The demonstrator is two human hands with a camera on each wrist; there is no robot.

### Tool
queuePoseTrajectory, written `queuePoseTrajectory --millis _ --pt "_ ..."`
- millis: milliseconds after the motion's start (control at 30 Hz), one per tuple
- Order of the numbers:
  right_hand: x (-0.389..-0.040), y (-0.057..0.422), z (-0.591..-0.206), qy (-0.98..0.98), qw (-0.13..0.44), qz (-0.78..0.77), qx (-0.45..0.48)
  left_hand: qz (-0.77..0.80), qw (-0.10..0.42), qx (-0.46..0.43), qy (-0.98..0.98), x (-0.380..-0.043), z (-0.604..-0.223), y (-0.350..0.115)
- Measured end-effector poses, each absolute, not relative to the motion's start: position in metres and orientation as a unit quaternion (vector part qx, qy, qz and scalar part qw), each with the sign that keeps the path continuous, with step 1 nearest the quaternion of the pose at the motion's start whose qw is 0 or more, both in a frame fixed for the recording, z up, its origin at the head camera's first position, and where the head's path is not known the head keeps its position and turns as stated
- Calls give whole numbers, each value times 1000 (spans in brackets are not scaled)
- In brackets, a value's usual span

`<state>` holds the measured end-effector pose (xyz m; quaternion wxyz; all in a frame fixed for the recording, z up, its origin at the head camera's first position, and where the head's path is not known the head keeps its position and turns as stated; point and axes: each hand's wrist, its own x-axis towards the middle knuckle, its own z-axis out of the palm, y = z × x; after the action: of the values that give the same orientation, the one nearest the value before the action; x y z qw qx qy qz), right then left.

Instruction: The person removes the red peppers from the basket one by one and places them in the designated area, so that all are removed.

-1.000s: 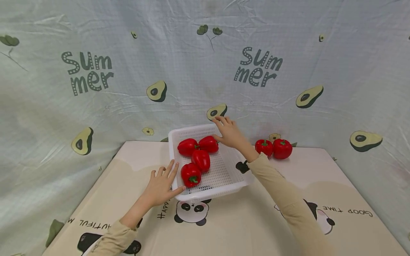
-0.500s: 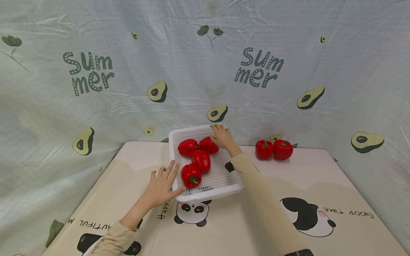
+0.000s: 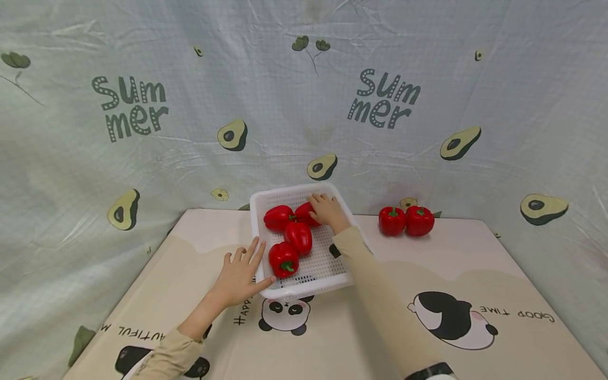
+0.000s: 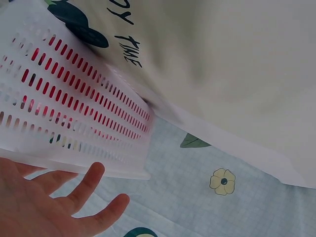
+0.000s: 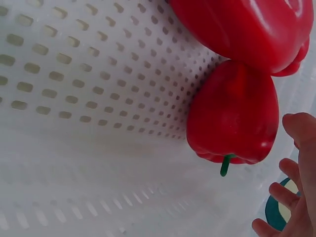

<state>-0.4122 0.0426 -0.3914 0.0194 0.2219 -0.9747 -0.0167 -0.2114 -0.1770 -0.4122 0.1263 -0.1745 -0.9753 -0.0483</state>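
Observation:
Several red bell peppers lie in a white perforated plastic basket [image 3: 311, 289] in the head view. My right hand [image 3: 329, 212] is over the basket's back right part, beside the rear right bell pepper [image 3: 304, 212], and partly hides it. Its thumb and fingers are spread apart in the right wrist view; contact with the pepper cannot be made out. A front bell pepper [image 3: 283, 259] has its green stem toward me. My left hand [image 3: 237, 277] rests with spread fingers at the basket's left rim, which the left wrist view shows from outside.
Two more red bell peppers, one [image 3: 391, 221] next to another [image 3: 419, 220], stand on the table right of the basket. A printed cloth [image 3: 271, 79] hangs behind the table [image 3: 328, 338].
My right hand has come left and down from above the basket's back rim to the rear right bell pepper. My left hand, the basket and the peppers have stayed put.

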Motion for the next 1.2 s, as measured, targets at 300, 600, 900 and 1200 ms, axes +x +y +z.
queuePoseTrajectory --millis 300,600,900,1200 --pt "-409 42 -399 -973 12 -45 225 -48 131 -176 -975 -212 -411 -176" --pt "-406 42 -402 -975 31 -46 216 -47 130 -171 -975 -213 -412 -178" --pt "-402 41 -406 -976 18 -34 214 -48 130 -172 -975 -211 -413 -178" --pt "-401 44 -408 -976 28 -43 213 -45 135 -174 -974 -211 -414 -177"
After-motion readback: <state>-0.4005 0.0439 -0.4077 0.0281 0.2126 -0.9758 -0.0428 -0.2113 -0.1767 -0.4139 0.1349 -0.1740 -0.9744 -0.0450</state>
